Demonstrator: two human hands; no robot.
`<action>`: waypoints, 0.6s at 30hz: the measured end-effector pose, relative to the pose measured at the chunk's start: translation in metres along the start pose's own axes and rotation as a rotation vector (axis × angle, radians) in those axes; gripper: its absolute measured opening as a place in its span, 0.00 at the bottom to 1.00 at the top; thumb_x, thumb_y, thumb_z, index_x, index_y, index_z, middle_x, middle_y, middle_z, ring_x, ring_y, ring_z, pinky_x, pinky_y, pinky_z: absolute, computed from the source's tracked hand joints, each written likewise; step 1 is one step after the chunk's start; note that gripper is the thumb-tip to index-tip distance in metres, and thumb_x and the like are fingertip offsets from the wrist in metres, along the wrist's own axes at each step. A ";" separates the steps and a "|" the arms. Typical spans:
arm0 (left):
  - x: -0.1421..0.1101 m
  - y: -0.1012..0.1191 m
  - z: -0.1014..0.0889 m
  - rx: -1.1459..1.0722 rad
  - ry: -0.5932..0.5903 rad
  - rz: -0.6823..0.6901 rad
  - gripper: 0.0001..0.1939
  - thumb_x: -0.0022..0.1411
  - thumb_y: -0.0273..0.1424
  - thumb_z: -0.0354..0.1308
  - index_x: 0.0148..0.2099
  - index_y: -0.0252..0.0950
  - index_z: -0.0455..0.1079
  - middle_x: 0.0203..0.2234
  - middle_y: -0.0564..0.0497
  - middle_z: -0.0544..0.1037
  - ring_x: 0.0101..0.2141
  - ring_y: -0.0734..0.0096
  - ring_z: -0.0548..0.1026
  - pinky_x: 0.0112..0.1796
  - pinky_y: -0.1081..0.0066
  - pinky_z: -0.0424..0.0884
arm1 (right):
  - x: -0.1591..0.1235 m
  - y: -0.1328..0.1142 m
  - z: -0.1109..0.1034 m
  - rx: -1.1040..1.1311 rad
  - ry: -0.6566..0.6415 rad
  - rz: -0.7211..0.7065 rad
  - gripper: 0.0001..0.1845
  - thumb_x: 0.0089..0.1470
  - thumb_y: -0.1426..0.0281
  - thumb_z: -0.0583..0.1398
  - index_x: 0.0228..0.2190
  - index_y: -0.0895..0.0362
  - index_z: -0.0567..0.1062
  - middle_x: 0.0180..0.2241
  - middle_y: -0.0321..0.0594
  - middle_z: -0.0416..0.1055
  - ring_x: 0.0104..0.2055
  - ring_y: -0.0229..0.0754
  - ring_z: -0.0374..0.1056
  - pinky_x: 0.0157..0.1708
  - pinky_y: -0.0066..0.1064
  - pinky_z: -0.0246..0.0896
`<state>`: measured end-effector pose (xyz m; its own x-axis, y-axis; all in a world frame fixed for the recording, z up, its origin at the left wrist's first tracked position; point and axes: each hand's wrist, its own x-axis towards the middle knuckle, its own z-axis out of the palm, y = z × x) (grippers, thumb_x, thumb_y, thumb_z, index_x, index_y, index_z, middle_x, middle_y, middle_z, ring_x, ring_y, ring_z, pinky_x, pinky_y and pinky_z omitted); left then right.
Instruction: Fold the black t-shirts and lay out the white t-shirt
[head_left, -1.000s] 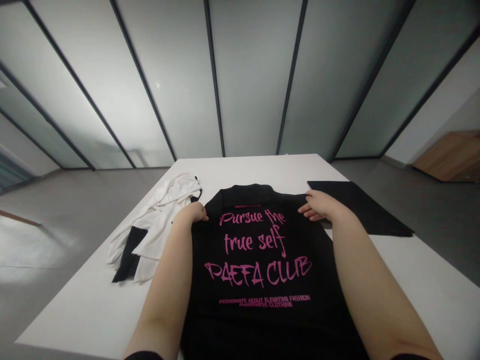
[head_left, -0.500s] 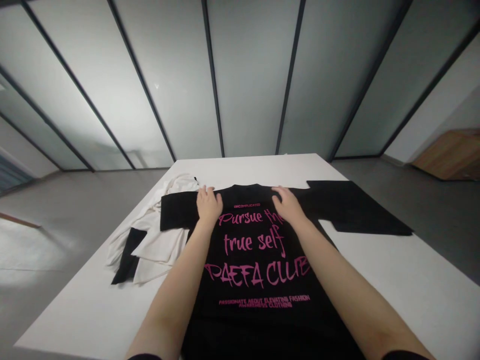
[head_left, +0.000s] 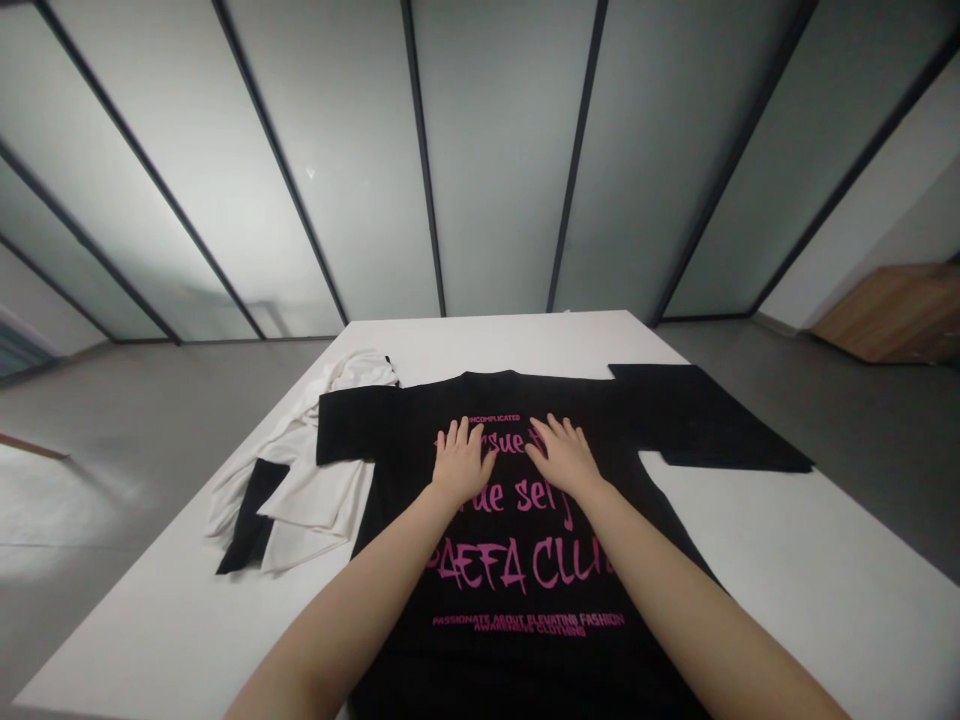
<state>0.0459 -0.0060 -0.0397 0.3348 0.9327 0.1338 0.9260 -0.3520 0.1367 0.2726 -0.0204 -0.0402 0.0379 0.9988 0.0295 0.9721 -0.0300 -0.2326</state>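
A black T-shirt (head_left: 420, 430) with pink lettering lies spread out on the white table (head_left: 480, 340), its neckline at the far side. My left hand (head_left: 460, 462) rests flat on the upper left of the print, fingers spread. On the upper right of the lettering lies my right hand (head_left: 562, 455), also with its fingers apart. Neither hand grips the cloth, and both cover parts of the words. The shirt's lower hem runs out of view at the bottom.
Crumpled white clothing (head_left: 315, 505) with a black piece (head_left: 255, 520) lies at the table's left, partly under the left sleeve. A folded black garment (head_left: 720, 425) lies at the right, meeting the right sleeve. Frosted glass panels (head_left: 495, 160) stand behind the table.
Both hands have moved from the shoulder area down toward me and inward, onto the upper lettering. The shirt looks flat as before, and the view has shifted slightly.
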 end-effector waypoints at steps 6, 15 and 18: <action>-0.027 0.010 0.000 0.017 -0.032 0.049 0.34 0.76 0.50 0.46 0.75 0.39 0.61 0.75 0.38 0.59 0.73 0.39 0.55 0.70 0.40 0.52 | -0.030 -0.001 0.000 -0.039 -0.047 0.045 0.37 0.72 0.49 0.51 0.74 0.48 0.60 0.78 0.46 0.46 0.78 0.66 0.41 0.74 0.60 0.36; -0.035 0.021 -0.013 0.041 -0.045 0.041 0.34 0.75 0.54 0.45 0.73 0.43 0.64 0.71 0.38 0.65 0.67 0.36 0.63 0.63 0.35 0.61 | -0.031 -0.005 -0.015 -0.040 -0.117 0.099 0.37 0.69 0.46 0.53 0.72 0.46 0.64 0.76 0.49 0.51 0.75 0.71 0.48 0.69 0.64 0.45; 0.004 0.010 -0.026 0.022 -0.046 -0.044 0.32 0.76 0.54 0.42 0.70 0.42 0.66 0.60 0.37 0.75 0.58 0.42 0.73 0.57 0.45 0.69 | 0.002 0.003 -0.031 0.018 -0.098 0.111 0.31 0.69 0.47 0.52 0.62 0.51 0.75 0.65 0.55 0.69 0.64 0.66 0.66 0.61 0.56 0.61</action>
<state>0.0520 -0.0080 -0.0127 0.3014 0.9499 0.0827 0.9432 -0.3097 0.1199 0.2825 -0.0199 -0.0110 0.1213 0.9883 -0.0923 0.9589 -0.1407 -0.2463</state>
